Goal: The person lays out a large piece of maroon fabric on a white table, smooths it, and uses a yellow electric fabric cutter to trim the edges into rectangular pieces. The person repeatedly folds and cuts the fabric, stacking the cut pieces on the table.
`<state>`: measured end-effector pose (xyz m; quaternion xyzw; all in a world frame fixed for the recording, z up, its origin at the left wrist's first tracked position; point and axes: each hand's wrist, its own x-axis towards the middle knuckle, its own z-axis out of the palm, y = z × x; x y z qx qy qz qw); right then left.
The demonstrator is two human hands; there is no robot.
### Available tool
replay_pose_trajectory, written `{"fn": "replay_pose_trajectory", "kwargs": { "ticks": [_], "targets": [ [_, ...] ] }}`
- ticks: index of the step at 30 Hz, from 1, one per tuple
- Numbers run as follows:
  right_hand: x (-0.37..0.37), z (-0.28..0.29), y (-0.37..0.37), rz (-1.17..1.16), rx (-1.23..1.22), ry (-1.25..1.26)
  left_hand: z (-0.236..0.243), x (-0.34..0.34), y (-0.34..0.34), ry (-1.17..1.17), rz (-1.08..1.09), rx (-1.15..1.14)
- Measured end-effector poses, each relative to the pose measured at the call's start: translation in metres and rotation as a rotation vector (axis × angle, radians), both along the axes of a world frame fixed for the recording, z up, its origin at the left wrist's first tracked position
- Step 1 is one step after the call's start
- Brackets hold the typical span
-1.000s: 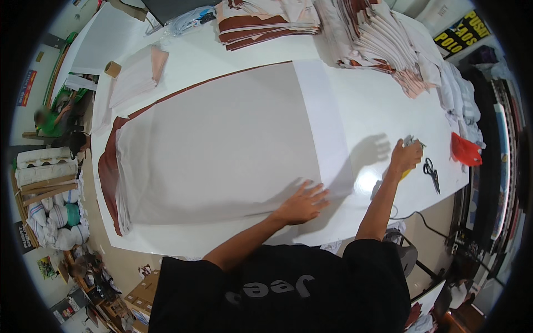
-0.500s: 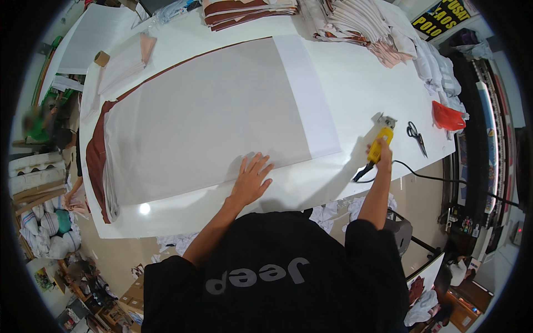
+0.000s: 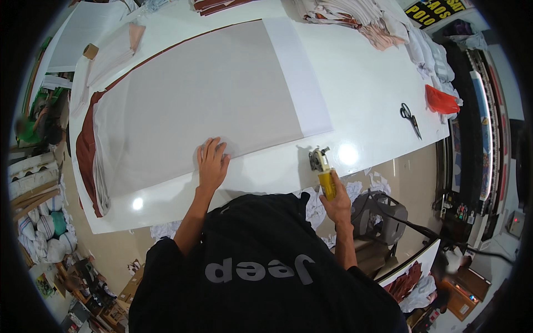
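A large pale grey sheet (image 3: 200, 83) lies on the white table, with a white band (image 3: 291, 77) along its right end and maroon fabric (image 3: 89, 150) showing beneath at its left. My left hand (image 3: 212, 161) rests on the sheet's near edge, fingers spread and slightly bent. My right hand (image 3: 338, 202) grips a yellow electric cutter (image 3: 326, 183) with a metal head, held at the table's front edge below and right of the sheet. Its head points away from me. Black scissors (image 3: 411, 119) lie farther right.
Folded fabric stacks (image 3: 344, 14) and a red bag (image 3: 441, 100) are at the back and right. A brown roll (image 3: 90, 51) sits at the back left. A black cord runs rightward. A grey object (image 3: 380, 219) stands below the front edge. A co-worker (image 3: 28, 130) is at far left.
My right hand has brought the yellow cutter from beside the scissors leftward and toward me. My left hand has moved left along the sheet. The view has shifted, raising the table in the picture.
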<state>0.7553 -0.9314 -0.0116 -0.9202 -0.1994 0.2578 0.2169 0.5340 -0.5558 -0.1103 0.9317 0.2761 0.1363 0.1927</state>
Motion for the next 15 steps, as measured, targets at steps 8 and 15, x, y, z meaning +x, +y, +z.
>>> {"fn": "replay_pose_trajectory", "kwargs": {
  "ticks": [8, 15],
  "targets": [
    [0.011, -0.004, 0.03, 0.019, 0.087, 0.002, 0.003, 0.007, 0.0, -0.037, 0.026, 0.016],
    [0.024, -0.008, 0.045, 0.065, 0.093, -0.016, 0.003, 0.007, 0.0, -0.034, 0.03, 0.069]
  ]
}}
